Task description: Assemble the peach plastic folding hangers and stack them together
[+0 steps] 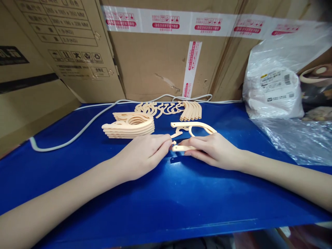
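Where the hands meet: a pale holed strip (179,148), raised over the blue table (166,204).
Right hand (214,151): narrow pinch on the strip, seemingly to keep its left end free.
Left hand (147,150): fingertips closed on a small peg (174,142), mostly hidden, just beside that end.
Just beyond: a curved piece (185,124) and a hook (177,132).
Stacked at left: nested frames (128,130), likely to save room.
Far side: loose hooks (149,109) and a row of curved arms (192,110), apparently sorted by kind.

Hanger arm (179,148): cream, slim, small hole at exposed left end; held roughly level, right portion hidden. Small part (174,142): cream, mostly covered, knobbed tip just beyond that end. Second arm (189,124): cream, farther off, right end curving nearward.
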`<state>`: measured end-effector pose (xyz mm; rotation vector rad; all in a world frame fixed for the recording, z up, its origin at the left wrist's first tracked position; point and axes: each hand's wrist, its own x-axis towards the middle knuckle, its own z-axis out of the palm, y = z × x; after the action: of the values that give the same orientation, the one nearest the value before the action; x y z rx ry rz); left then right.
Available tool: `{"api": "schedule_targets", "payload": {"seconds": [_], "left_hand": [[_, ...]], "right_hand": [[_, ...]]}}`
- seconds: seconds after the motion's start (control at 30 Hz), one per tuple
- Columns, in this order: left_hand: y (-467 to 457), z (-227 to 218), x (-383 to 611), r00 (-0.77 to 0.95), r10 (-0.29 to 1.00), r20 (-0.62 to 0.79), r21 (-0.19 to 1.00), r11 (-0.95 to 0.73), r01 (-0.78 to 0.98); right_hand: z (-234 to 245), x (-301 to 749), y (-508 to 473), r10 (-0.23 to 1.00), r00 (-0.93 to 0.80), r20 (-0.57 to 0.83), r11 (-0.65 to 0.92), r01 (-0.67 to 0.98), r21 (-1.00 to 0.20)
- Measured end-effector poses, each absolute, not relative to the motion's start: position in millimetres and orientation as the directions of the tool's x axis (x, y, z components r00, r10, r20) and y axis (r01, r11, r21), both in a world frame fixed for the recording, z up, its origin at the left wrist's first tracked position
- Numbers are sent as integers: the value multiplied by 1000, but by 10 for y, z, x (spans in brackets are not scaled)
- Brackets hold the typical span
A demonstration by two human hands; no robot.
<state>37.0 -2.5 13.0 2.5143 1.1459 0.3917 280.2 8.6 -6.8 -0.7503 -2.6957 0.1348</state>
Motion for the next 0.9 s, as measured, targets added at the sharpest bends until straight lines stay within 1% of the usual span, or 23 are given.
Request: {"api": "schedule_targets", "payload": {"seconds": [0.07, 0.13, 0.33, 0.43, 0.5, 0.6, 0.73, 0.8, 0.9], "left_hand": [[-39, 133, 376, 619, 780, 91, 470, -582, 664], [-52, 135, 380, 628, 774, 86, 483, -583, 653], [-55, 130, 381, 665, 745, 60, 434, -619, 655], [-53, 129, 388, 681, 730, 59, 421, -636, 646], [-53, 124, 395, 701, 711, 65, 392, -664, 637], [-50, 102, 400, 718, 694, 58, 311, -696, 648], [-46, 61, 392, 714, 699, 47, 210, -705, 677], [-46, 47, 387, 715, 697, 56, 189, -711, 678], [-46, 37, 385, 717, 692, 83, 190, -717, 670]], "right_hand": [[-73, 2808, 78, 508, -809, 296, 861, 482, -160], [-76, 2811, 65, 506, -809, 298, 861, 491, -129], [-79, 2815, 33, 523, -801, 290, 844, 533, -48], [-81, 2819, 23, 494, -807, 323, 854, 520, -5], [-76, 2819, 13, 461, -817, 347, 865, 501, 29], [-65, 2811, -1, 435, -828, 354, 872, 486, 64], [-70, 2795, 0, 442, -821, 362, 868, 493, 61], [-77, 2790, 9, 453, -813, 365, 864, 501, 45], [-79, 2789, 21, 470, -819, 329, 863, 504, 21]]}}
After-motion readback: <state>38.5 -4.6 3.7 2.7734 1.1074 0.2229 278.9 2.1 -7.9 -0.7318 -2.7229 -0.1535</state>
